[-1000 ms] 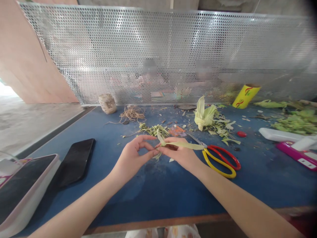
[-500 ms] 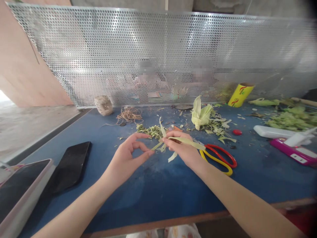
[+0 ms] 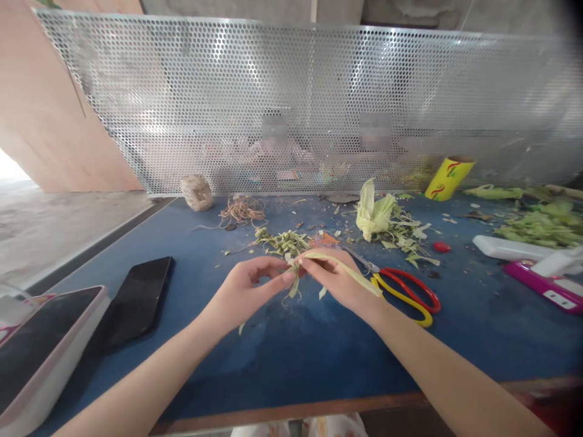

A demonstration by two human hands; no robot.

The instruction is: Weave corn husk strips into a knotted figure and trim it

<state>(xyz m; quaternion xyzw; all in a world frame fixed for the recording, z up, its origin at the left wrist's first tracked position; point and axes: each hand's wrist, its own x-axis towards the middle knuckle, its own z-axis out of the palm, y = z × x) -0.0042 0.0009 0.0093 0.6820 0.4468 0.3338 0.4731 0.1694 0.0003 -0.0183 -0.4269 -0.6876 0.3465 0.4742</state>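
Observation:
My left hand (image 3: 246,288) and my right hand (image 3: 339,279) meet over the middle of the blue table (image 3: 291,358). Both pinch a pale green husk strip (image 3: 350,274), which arches over my right hand and trails toward the scissors. Small frayed ends hang below the pinch. Red-and-yellow scissors (image 3: 405,290) lie just right of my right hand. A heap of cut green scraps (image 3: 282,241) sits right behind my fingers.
A black phone (image 3: 136,300) and a white-rimmed scale (image 3: 40,346) lie at the left. A husk bundle (image 3: 376,212), a rubber-band pile (image 3: 241,210), a yellow roll (image 3: 449,178) and a pink-and-white device (image 3: 542,273) stand farther back and right. A perforated metal screen (image 3: 319,103) closes the far edge, with people behind it.
My hands parted briefly and have come back together, lower over the table. The strip's upright end has folded down over my right hand.

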